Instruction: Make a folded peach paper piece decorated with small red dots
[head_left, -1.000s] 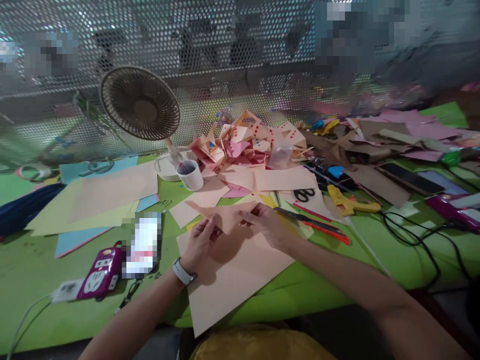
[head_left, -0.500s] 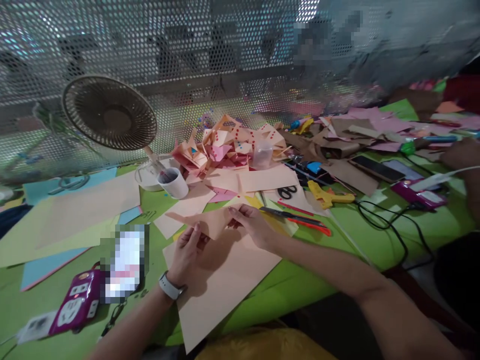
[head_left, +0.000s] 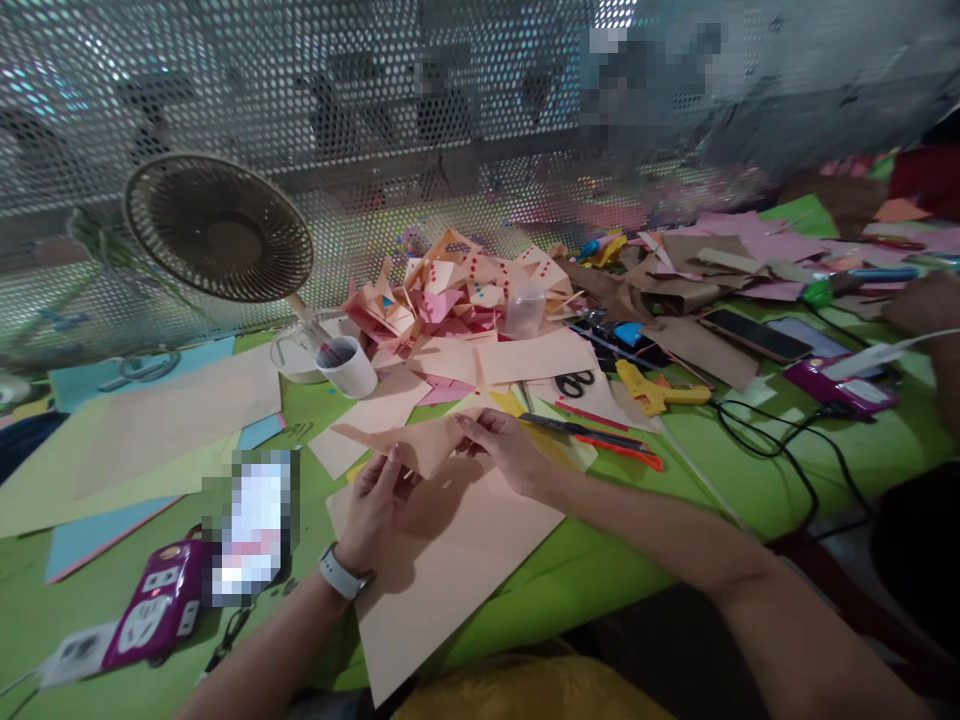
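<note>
Peach sheet (head_left: 442, 585): was laid flat on the green table (head_left: 547, 588).
Left grip (head_left: 377, 495): was closed on the folded paper's (head_left: 424, 448) near edge, thumb uppermost.
Right grip (head_left: 510, 452): was pinched on its right end.
Folded paper: was held above the sheet, between both grips.
Paper heap (head_left: 450, 295): was piled beyond, before the perforated screen (head_left: 352, 205).

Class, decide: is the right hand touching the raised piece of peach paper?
Touching. The head view shows the right hand pinching the peach paper at its right end.
</note>
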